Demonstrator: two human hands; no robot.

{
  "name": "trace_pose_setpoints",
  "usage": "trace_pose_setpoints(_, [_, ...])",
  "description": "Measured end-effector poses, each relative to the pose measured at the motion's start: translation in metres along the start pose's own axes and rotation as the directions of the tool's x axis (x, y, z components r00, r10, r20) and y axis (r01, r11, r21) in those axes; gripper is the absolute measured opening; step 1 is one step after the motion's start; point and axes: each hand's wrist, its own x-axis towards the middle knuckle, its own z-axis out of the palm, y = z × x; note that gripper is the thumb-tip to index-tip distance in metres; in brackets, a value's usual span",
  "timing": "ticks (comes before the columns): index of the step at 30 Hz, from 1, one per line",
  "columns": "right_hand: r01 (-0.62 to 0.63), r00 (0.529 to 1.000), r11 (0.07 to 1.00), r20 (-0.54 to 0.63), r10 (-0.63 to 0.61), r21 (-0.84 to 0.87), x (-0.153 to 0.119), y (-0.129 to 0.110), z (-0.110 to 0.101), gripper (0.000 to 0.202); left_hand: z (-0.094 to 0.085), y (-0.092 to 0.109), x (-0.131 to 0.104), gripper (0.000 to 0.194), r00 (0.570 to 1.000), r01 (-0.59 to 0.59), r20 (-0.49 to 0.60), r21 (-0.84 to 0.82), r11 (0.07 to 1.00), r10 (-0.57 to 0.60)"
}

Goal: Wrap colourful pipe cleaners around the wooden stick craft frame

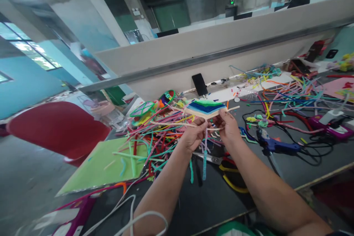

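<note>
Above the table my hands hold a craft piece (206, 107) made of pipe cleaners laid in bands of green, dark blue, light blue and cream. My left hand (196, 134) pinches its lower edge from the left. Fingers of my right hand (228, 125) grip the right corner, where a loose cream end sticks out past the thumb. A lilac and teal pipe cleaner strand (205, 158) hangs down beside my left fingers. Under the hands lie scissors (208, 158) with dark and yellow handles, partly covered.
Loose pipe cleaners (163, 129) pile up on the left, partly over a green sheet (102, 166). A blue glue gun (279, 145) with black cable lies at right. A phone (199, 84) leans against the partition. A red chair (58, 129) stands at left.
</note>
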Motion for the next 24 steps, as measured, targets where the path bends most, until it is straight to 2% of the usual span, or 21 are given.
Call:
trace_pose_setpoints(3, [-0.063,0.996,0.997,0.058,0.066,-0.049,0.002,0.002,-0.001,0.029,-0.005,0.007,0.001,0.031,0.999,-0.016,-0.041,0.020,1.000,0.017])
trace_pose_setpoints(4, [-0.034,0.997,0.996,0.065,0.039,-0.080,0.002,0.003,-0.002,0.030,-0.008,0.009,0.002,0.031,0.997,-0.042,-0.063,0.029,0.999,0.044])
trace_pose_setpoints(6, [0.150,0.989,0.972,0.028,-0.148,-0.179,0.001,0.004,-0.003,0.032,-0.012,0.014,0.004,0.030,0.986,-0.119,-0.108,0.049,0.992,0.123])
trace_pose_setpoints(7, [0.276,0.959,0.924,0.008,-0.284,-0.263,0.000,0.005,-0.004,0.033,-0.015,0.016,0.005,0.030,0.977,-0.159,-0.132,0.060,0.985,0.166])
trace_pose_setpoints(8, [0.392,0.909,0.841,0.019,-0.416,-0.373,-0.001,0.005,-0.005,0.032,-0.016,0.018,0.005,0.031,0.966,-0.198,-0.154,0.069,0.978,0.206])
trace_pose_setpoints(10, [0.548,0.799,0.580,0.173,-0.576,-0.603,-0.004,0.006,-0.008,0.023,-0.018,0.019,0.006,0.031,0.943,-0.258,-0.192,0.089,0.962,0.271])
trace_pose_setpoints(11, [0.588,0.762,0.429,0.292,-0.578,-0.686,-0.005,0.007,-0.009,0.018,-0.017,0.020,0.006,0.032,0.933,-0.280,-0.208,0.098,0.955,0.295])
trace_pose_setpoints(13, [0.624,0.722,0.149,0.492,-0.486,-0.767,-0.008,0.008,-0.010,0.017,-0.015,0.018,0.006,0.032,0.915,-0.319,-0.224,0.112,0.941,0.337])
trace_pose_setpoints(16, [0.599,0.726,-0.135,0.607,-0.323,-0.789,-0.010,0.011,-0.010,0.025,-0.011,0.012,0.007,0.029,0.904,-0.351,-0.208,0.138,0.926,0.374])
trace_pose_setpoints(18, [0.577,0.734,-0.267,0.633,-0.245,-0.772,-0.012,0.012,-0.009,0.024,-0.010,0.007,0.008,0.026,0.902,-0.354,-0.198,0.167,0.920,0.383])
trace_pose_setpoints(20, [0.570,0.734,-0.354,0.653,-0.186,-0.741,-0.013,0.012,-0.008,0.020,-0.011,0.004,0.009,0.023,0.899,-0.352,-0.201,0.194,0.916,0.388])
trace_pose_setpoints(24, [0.563,0.728,-0.429,0.670,-0.149,-0.706,-0.014,0.013,-0.009,0.019,-0.011,0.001,0.007,0.023,0.919,-0.292,-0.189,0.261,0.920,0.346])
